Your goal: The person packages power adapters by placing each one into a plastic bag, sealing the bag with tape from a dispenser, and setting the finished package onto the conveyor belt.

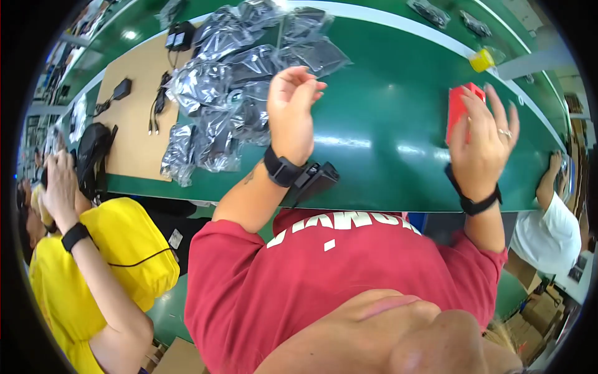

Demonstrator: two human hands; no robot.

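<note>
Where the green table [386, 134] curves toward the right rim, held upright in the right hand [483, 146]: a flat red block [460, 107], gripped from behind by spread fingers, a ring on one of them, a dark band around the wrist. Raised just above the table surface, possibly resting its lower edge there, though hard to tell at this angle. Lifted over the middle of the table, well apart from the red block: the left hand [291, 115], empty, fingers loosely curled inward and touching nothing, a black wrist strap [281, 168] below it with a dark box-shaped device [316, 179] attached beside it. Just left of and behind that hand, heaped on the green surface: a pile of crinkled clear plastic bags [240, 81] with dark items inside. Further left, lying flat on the table: a brown cardboard sheet [137, 106] carrying a few black adapters and cables [159, 103]. Near the far right edge of the table: a small yellow roll [481, 60], well apart from both hands. At the left rim: another person in a yellow shirt [93, 262], one raised hand wearing a dark wristband. At the right rim: a further person in white [551, 227], arm reaching up to the table edge. Below: a red shirt [336, 280] filling the lower middle of the view.
</note>
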